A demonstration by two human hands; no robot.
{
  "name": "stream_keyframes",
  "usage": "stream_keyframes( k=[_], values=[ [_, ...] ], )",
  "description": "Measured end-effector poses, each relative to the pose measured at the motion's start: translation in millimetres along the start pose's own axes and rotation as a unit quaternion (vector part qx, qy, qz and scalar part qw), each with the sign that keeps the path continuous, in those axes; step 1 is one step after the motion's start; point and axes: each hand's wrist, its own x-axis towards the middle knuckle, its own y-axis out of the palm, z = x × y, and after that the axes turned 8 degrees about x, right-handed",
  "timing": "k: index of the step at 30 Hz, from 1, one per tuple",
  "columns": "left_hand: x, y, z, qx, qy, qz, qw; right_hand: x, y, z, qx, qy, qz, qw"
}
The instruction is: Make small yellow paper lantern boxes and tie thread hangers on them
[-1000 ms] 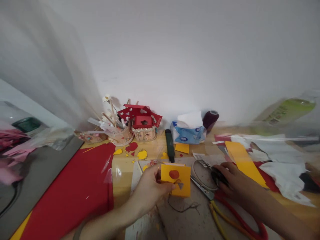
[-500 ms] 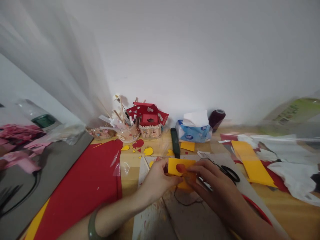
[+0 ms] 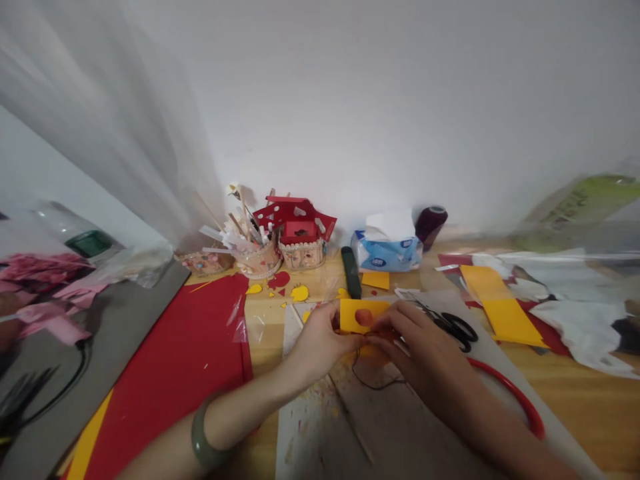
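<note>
A wide red sheet (image 3: 185, 360) covers the table's left side. Right of it, both forearms reach in from the near edge and meet at centre. The left hand (image 3: 323, 340) pinches the left edge of a yellow card (image 3: 356, 313), which is tilted up. The right hand (image 3: 425, 350), fingers curled, pinches the card's near right part. A black thread (image 3: 373, 385) loops just nearer.

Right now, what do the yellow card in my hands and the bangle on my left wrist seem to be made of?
The yellow card, pinched between the left hand and right hand, looks like matte craft paper or thin foam: even colour, no shine, clean-cut edges. The bangle on the left wrist looks like polished stone, perhaps jade, or glass: cloudy grey-green, smooth.
</note>
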Motion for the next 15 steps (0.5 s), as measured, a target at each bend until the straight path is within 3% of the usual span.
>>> stream_keyframes(
  k=[11,15],
  values=[
    [1.3,-2.4,4.7,0.037,0.01,0.008,0.999,-3.2,-8.1,1.5,-0.036,-0.068,-0.013,0.997],
    [1.1,-3.3,5.1,-0.007,0.022,0.016,1.0,-1.2,-13.6,4.5,-0.017,-0.048,-0.013,0.999]
  ],
)
